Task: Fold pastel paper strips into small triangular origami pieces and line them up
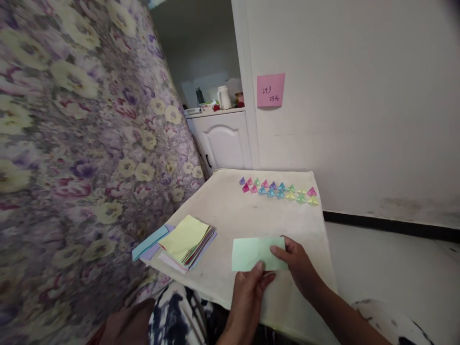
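A pale green sheet of paper, a wide rectangle, is held up over the near part of the table. My left hand grips its lower edge, thumb in front and fingers behind. At the right end, my right hand pinches the same sheet with the thumb on its face; the fingers behind are partly hidden. To the left lies a stack of coloured paper, yellow on top. Toward the far right of the table, small folded paper pieces in pink, purple, blue, green and yellow stand in two rows.
The table has a cream cloth. Blue folded paper sits at its left edge. A floral curtain hangs close on the left. Behind are a white cabinet with a white jug, and a wall bearing a pink note.
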`<action>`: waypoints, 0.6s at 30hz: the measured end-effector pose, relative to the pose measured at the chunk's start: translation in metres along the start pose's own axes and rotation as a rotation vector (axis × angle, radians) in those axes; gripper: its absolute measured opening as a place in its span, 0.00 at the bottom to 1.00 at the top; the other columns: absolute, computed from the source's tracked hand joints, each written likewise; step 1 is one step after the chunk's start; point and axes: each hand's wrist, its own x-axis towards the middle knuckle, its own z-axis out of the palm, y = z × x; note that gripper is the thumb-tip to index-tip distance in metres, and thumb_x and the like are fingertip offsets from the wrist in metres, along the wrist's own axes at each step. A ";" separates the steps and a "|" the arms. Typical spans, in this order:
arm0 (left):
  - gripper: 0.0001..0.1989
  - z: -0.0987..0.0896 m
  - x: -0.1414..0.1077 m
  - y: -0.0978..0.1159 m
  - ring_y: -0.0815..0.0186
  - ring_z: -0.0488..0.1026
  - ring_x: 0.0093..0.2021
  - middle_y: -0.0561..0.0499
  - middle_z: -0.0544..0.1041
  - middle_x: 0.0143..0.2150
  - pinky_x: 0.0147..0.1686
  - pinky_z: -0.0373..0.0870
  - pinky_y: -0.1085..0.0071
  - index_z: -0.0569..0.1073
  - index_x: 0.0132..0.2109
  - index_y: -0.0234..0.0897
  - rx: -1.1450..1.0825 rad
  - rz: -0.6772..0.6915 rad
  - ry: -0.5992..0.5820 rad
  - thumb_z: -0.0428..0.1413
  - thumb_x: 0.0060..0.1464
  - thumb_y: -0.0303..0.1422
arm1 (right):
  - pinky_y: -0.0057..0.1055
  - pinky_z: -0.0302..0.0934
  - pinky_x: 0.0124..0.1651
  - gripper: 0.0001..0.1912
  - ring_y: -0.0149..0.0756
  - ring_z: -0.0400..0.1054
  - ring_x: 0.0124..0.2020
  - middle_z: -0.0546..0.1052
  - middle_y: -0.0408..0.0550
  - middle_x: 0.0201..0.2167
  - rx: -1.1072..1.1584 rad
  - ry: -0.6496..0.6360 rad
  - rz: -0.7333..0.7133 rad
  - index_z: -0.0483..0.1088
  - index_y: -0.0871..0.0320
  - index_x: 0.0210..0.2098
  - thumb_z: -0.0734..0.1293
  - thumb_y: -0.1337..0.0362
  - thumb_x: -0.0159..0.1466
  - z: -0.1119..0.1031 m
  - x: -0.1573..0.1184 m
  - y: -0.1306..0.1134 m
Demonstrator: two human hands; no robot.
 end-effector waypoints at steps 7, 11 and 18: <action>0.18 0.005 0.009 0.011 0.62 0.75 0.35 0.48 0.78 0.39 0.29 0.71 0.71 0.72 0.46 0.36 0.178 0.133 0.181 0.60 0.45 0.32 | 0.23 0.54 0.21 0.11 0.27 0.58 0.20 0.64 0.38 0.18 -0.145 -0.032 -0.056 0.63 0.59 0.26 0.66 0.57 0.54 0.002 -0.002 -0.009; 0.16 0.005 0.008 0.011 0.63 0.74 0.31 0.46 0.78 0.35 0.25 0.69 0.72 0.73 0.42 0.31 0.205 0.086 0.139 0.61 0.44 0.33 | 0.23 0.54 0.19 0.12 0.27 0.58 0.18 0.63 0.38 0.17 -0.156 -0.041 -0.043 0.63 0.59 0.26 0.66 0.57 0.53 0.004 -0.003 -0.009; 0.11 0.007 0.010 0.020 0.73 0.66 0.22 0.55 0.73 0.27 0.18 0.61 0.78 0.72 0.36 0.33 0.159 0.137 0.154 0.61 0.43 0.32 | 0.24 0.56 0.19 0.11 0.25 0.59 0.16 0.69 0.40 0.23 -0.145 0.031 -0.111 0.62 0.58 0.37 0.63 0.59 0.58 -0.003 -0.005 -0.024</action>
